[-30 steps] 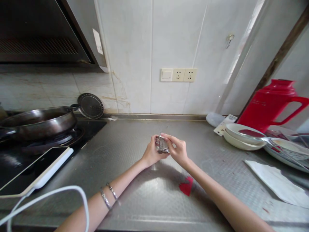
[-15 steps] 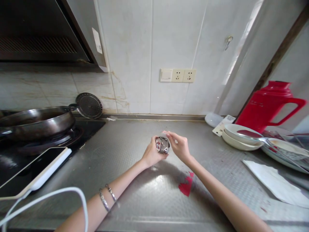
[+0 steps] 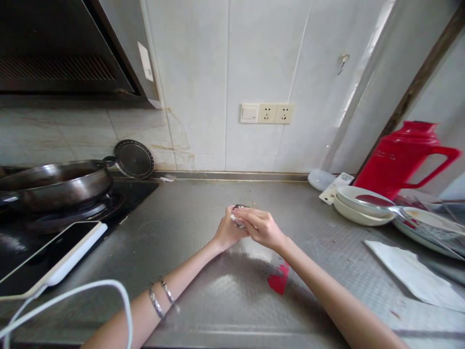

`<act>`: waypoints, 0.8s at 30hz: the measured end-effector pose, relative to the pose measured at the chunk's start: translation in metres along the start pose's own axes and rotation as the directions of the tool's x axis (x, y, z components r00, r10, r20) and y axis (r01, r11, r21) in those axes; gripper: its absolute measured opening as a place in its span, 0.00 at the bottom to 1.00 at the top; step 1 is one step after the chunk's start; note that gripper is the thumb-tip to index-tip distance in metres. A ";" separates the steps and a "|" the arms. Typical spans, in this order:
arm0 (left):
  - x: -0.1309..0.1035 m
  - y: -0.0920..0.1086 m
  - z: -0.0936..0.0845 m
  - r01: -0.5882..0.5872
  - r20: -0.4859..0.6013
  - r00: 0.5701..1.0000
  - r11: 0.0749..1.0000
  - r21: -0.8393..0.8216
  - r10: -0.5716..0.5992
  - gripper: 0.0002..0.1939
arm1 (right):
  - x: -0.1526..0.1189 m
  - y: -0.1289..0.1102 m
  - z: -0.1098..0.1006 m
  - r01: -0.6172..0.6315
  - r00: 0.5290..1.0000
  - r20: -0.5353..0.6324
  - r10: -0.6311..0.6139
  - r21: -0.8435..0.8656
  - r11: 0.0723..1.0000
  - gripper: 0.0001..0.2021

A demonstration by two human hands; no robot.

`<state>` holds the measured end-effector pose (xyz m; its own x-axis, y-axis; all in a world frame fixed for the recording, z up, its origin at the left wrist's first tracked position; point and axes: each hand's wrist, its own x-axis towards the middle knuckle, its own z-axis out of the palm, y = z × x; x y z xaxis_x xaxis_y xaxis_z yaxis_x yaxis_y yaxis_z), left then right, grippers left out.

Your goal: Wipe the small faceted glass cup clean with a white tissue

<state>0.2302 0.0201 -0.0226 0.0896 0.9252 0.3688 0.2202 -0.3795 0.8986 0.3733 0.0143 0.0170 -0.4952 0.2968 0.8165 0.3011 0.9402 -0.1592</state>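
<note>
Evidently, the left hand point(image 3: 228, 233) is gripping the silvery thing point(image 3: 238, 223) above the counter point(image 3: 189, 208); the right hand point(image 3: 265, 230) is covering it, its grip unclear. Holding the left steady should be helping light fingerwork.

no text can be read: the white label point(image 3: 145, 61) on the range hood point(image 3: 58, 39) at left, the card point(image 3: 336, 188) at far right and the pale lettering point(image 3: 385, 156) on the red thermos point(image 3: 392, 172) stay illegible.
</note>
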 end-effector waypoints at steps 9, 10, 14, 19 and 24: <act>-0.007 0.025 0.002 0.167 0.109 0.984 0.925 -0.342 -0.138 0.36 | 0.004 0.012 0.001 -0.554 0.730 -0.362 0.580 0.184 0.812 0.17; -0.008 0.028 0.002 0.170 0.108 0.984 0.920 -0.354 -0.140 0.36 | 0.003 0.014 0.003 -0.558 0.733 -0.338 0.591 0.198 0.806 0.17; -0.010 0.034 0.002 0.156 0.075 0.988 0.923 -0.351 -0.139 0.36 | 0.000 0.011 0.008 -0.479 0.804 -0.235 0.547 0.290 0.829 0.14; -0.005 0.026 0.001 0.166 0.028 0.986 0.923 -0.346 -0.167 0.34 | 0.000 -0.001 0.007 -0.365 0.884 -0.223 0.411 0.220 0.905 0.13; 0.004 0.016 -0.005 0.192 -0.026 0.977 0.931 -0.309 -0.210 0.32 | 0.004 -0.011 0.006 -0.217 0.964 -0.113 0.240 0.186 0.958 0.12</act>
<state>0.2297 0.0175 -0.0059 0.0156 0.9840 0.1777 -0.0783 -0.1759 0.9813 0.3629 0.0061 0.0185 -0.3132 0.4930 0.8117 0.2446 0.8677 -0.4327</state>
